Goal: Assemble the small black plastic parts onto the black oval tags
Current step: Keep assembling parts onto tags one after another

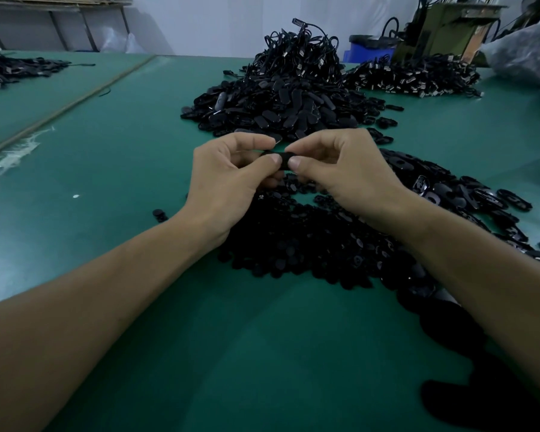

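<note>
Both my hands, left [228,179] and right [340,173], pinch one tag [283,160] between thumbs and forefingers; uneven pressing could pop it loose into the heap [309,244] below.

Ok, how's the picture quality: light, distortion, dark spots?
Head view: dim bluish light; wide-angle stretch on the forearms; the black oval piece pinched by left hand and right hand is just legible; the near pile of small black plastic parts sinks into shadow; the far heap of black tags glints.

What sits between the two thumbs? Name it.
A black oval tag, pinched by the left hand and the right hand at its ends; the head view shows it.
</note>
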Tool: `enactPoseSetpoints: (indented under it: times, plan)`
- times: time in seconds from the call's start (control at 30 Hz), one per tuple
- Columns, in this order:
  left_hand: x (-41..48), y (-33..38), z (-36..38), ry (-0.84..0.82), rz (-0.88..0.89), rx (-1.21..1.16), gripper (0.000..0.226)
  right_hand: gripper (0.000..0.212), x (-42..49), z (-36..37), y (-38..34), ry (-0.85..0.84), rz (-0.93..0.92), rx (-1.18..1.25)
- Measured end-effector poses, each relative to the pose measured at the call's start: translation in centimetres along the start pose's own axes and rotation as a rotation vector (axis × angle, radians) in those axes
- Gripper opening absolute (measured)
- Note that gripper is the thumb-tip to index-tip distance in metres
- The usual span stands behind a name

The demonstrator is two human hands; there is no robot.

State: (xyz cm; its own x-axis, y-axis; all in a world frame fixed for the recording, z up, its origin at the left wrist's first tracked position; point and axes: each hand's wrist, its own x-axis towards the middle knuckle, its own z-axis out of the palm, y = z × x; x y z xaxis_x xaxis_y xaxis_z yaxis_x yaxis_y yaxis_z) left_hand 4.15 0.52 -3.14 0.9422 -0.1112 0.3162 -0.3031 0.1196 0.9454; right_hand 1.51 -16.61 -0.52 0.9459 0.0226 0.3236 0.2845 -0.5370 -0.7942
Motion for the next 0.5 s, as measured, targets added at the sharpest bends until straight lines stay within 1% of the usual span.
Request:
enactPoseSetpoints:
  times: [0.1,0.23,0.37,0.5]
  plan:
    - [0.02,-0.21,-0.02,-0.026,-0.009,-0.015,0.016,0.006,0.08,-0.12,0.04,-0.034,0.024,0.136]
    - [0.13,-0.31,-0.16,-0.047,-0.018,-0.033,0.015,0.005,0.26,-0.34,0.1,-0.044,0.054,0.227]
    - [0.01,-0.36,-0.1,-0.062,-0.024,-0.031,0.014,0.004,0.2,-0.34,0.08,-0.053,0.052,0.245]
    - [-0.18,-0.23,0.03,-0.073,-0.008,-0.002,0.014,0.007,0.23,-0.42,0.05,-0.046,0.042,0.217]
